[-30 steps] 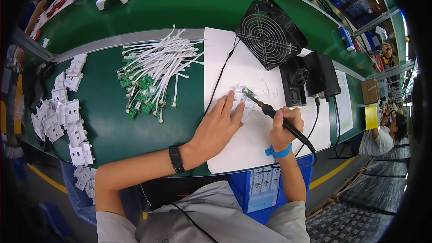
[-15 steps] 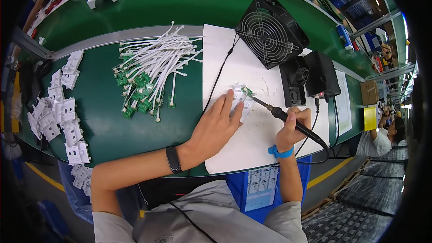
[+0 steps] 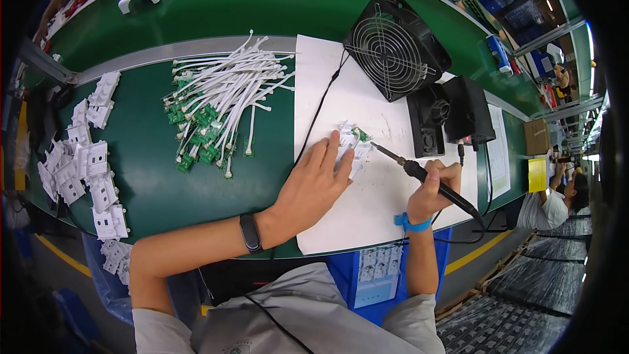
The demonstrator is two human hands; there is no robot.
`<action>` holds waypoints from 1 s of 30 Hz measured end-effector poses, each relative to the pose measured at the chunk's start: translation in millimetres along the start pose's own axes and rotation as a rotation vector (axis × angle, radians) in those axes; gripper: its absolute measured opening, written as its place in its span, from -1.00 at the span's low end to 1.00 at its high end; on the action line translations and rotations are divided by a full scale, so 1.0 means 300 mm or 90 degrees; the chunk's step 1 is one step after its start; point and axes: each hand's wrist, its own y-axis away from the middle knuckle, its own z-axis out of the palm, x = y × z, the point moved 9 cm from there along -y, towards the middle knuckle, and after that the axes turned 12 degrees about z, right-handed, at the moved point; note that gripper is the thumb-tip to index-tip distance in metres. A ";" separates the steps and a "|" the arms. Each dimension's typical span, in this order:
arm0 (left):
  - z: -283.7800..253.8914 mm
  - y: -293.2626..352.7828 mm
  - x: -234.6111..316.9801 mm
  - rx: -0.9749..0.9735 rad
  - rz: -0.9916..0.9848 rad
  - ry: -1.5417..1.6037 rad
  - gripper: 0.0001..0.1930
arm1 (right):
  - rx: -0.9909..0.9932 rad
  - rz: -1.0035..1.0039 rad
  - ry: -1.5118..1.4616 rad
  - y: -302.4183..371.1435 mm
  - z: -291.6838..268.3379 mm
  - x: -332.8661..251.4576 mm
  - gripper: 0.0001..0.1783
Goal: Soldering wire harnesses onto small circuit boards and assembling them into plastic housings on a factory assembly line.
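In the head view, the left hand (image 3: 313,180) has its fingers a little spread, with tips touching a small white plastic part (image 3: 357,160). That part lies on a big white paper sheet (image 3: 386,216) on the green table (image 3: 216,206), with a little green circuit board (image 3: 359,134) at its top. The right hand's (image 3: 431,190) fingers are closed around a thin black soldering iron (image 3: 414,169), its tip just beside the board.

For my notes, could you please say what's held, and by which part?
The right hand holds a slender black soldering iron by its handle; the left hand touches a white plastic piece.
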 end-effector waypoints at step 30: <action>-0.297 -0.024 -0.180 0.112 -0.097 0.164 -0.53 | -0.054 0.329 0.335 -0.152 -0.097 0.081 -0.56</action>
